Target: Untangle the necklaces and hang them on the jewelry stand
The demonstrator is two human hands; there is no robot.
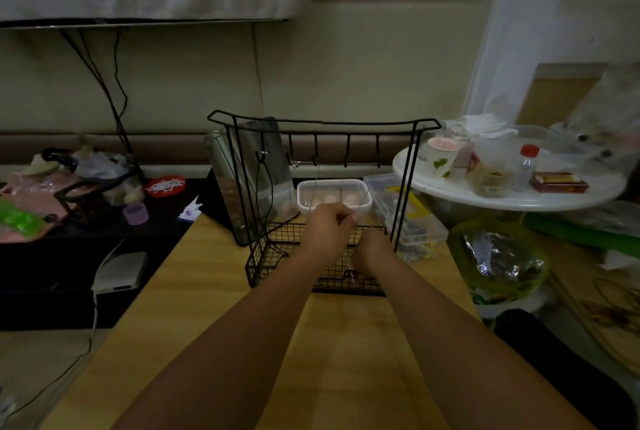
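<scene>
- A black wire jewelry stand (322, 187) stands on a wooden table (214, 291).
- The left hand (327, 227), the higher one, pinches a thin chain (314, 187) that rises steeply to a hook on the stand's rail.
- The right hand (372, 249) curls lower over the stand's mesh tray; whether it holds anything cannot be told.

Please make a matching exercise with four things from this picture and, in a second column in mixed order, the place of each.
Things:
1. black cord necklace
2. thin chain
3. red-capped bottle
4. purple cup

Places:
A. on the round white table
B. on the dark surface at the left
C. hanging from the leftmost hook of the jewelry stand
D. running from a middle hook to the left hand

Pairs: 1-C, 2-D, 3-A, 4-B
</scene>
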